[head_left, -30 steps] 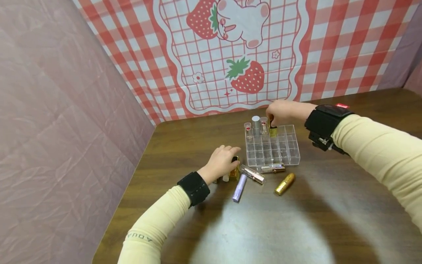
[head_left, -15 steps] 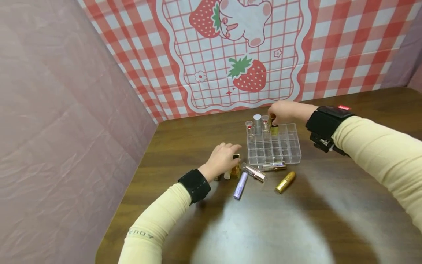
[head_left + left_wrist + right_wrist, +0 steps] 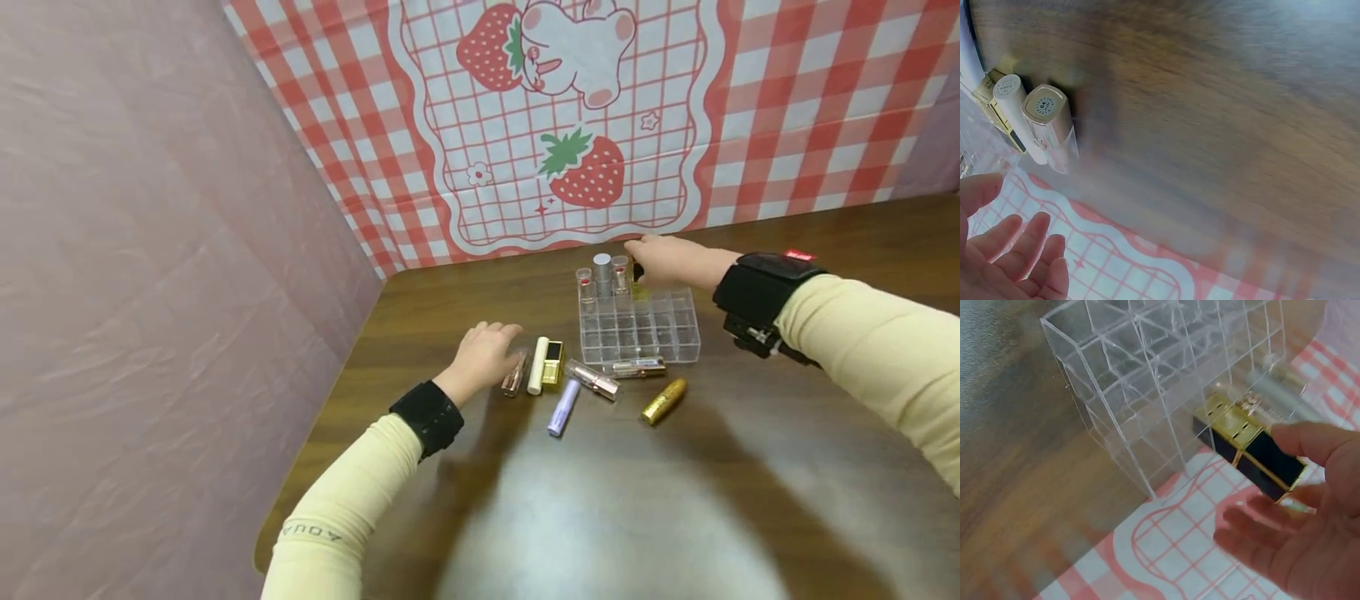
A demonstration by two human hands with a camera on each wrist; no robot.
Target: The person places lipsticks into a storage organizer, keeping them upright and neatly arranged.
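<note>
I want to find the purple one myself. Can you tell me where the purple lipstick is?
Find the clear plastic organizer on the brown table. Loose tubes lie along its near side; the purple lipstick is among them, between the clear-capped tube and the person's left hand. It is the only lilac one.

left hand [image 3: 1010, 256] fingers relaxed, holding nothing | lipstick tubes [image 3: 1035, 128] on table [image 3: 1222, 106]

Wide bare table [image 3: 600, 517] on the near side of both hands, easy to move through. Between the hands it's crowded: loose lipsticks [image 3: 564, 395] lie just right of the left hand [image 3: 480, 360], and the clear organizer [image 3: 660, 329] sits under the right hand [image 3: 671, 260], checkered backdrop [image 3: 787, 108] close behind.
</note>
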